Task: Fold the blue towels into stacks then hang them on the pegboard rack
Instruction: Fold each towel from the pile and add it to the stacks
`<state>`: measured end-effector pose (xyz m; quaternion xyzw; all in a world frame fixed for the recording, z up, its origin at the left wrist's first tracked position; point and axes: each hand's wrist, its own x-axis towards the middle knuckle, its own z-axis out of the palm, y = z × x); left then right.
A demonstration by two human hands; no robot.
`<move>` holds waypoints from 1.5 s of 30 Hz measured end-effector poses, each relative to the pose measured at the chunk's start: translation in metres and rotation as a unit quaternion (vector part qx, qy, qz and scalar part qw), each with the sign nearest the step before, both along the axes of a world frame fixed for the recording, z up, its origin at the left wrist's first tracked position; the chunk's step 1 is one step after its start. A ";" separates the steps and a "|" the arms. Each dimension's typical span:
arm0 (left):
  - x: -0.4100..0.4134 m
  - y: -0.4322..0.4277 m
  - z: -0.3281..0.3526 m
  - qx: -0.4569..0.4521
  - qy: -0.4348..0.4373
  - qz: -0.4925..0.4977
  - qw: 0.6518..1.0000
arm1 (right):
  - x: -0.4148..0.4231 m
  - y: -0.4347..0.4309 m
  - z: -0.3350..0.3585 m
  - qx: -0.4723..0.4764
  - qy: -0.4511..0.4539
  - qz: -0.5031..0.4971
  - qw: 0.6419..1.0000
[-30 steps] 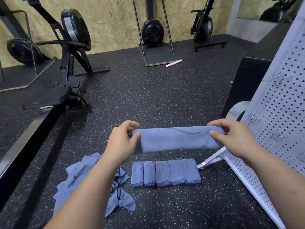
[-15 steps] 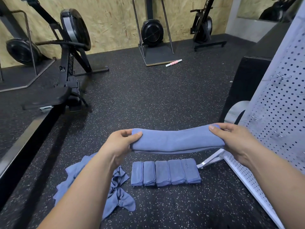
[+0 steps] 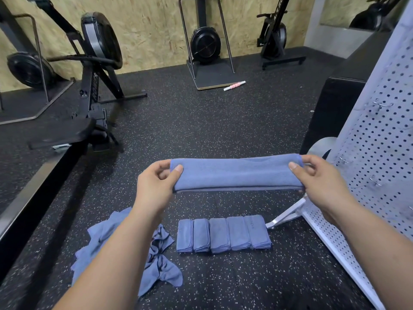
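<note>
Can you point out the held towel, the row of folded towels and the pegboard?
held towel (image 3: 237,173), head view: middle of its upper face.
row of folded towels (image 3: 220,234), head view: top of the middle one.
pegboard (image 3: 380,153), head view: bare perforated panel.

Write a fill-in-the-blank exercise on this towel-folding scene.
The left hand and right hand hold a folded towel by its ____.
The row on the floor has ____ folded towels.
The loose pile lies to the ____ of the row.
The pegboard stands on the ____ side.
Missing words: ends; five; left; right.
</note>
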<state>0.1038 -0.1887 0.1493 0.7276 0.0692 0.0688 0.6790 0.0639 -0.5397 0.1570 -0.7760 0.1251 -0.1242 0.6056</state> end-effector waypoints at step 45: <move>-0.045 -0.095 -0.015 -0.015 0.106 -0.013 0.994 | -0.013 0.087 -0.028 -0.069 0.050 0.058 0.995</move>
